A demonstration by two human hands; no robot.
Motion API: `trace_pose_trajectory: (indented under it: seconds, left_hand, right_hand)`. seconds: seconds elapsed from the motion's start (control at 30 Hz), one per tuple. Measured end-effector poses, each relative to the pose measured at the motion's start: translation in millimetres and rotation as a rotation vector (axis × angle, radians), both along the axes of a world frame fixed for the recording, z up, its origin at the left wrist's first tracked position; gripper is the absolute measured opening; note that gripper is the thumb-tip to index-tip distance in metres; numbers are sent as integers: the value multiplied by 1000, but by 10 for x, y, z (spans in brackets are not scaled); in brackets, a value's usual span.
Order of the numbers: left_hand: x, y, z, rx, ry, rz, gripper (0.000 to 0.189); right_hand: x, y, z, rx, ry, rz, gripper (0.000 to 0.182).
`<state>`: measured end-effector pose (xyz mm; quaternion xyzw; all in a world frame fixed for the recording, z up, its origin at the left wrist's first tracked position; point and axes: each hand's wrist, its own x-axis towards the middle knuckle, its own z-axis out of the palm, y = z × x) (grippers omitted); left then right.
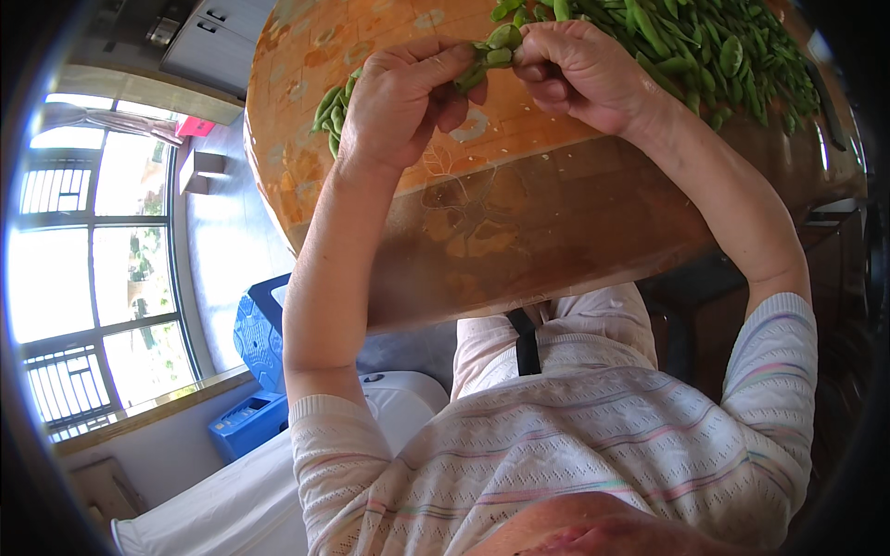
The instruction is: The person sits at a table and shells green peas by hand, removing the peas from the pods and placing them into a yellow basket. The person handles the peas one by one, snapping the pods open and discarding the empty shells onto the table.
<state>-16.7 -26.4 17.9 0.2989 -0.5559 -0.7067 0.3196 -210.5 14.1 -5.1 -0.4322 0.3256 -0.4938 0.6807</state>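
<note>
Above the table, my left hand (417,97) and my right hand (584,76) meet at a small bunch of green bean pods (498,54). My left thumb and forefinger pinch the bunch from one side, and a pod pokes out below them. My right fingertips grip its other end. Behind my right hand spreads a large heap of green bean pods (702,55). A smaller pile of pods (332,115) lies left of my left hand, partly hidden by it.
The round table (473,229) has a glossy patterned cover with small pale bits scattered on it. A dark long object (826,104) lies by the heap at the right. Left of the table stand a blue plastic item (257,340) and a white rounded one (407,396), near large windows (97,257).
</note>
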Motion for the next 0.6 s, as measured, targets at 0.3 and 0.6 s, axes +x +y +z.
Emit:
trace_pose_trajectory:
  seconds: [0.3, 0.6]
  left_hand:
    - [41, 2, 38, -166, -156, -2, 17]
    - [2, 76, 34, -374, -209, -97, 18]
  right_hand:
    - [50, 52, 121, 172, 50, 31, 17]
    - [-11, -1, 37, -9, 270, 230, 20]
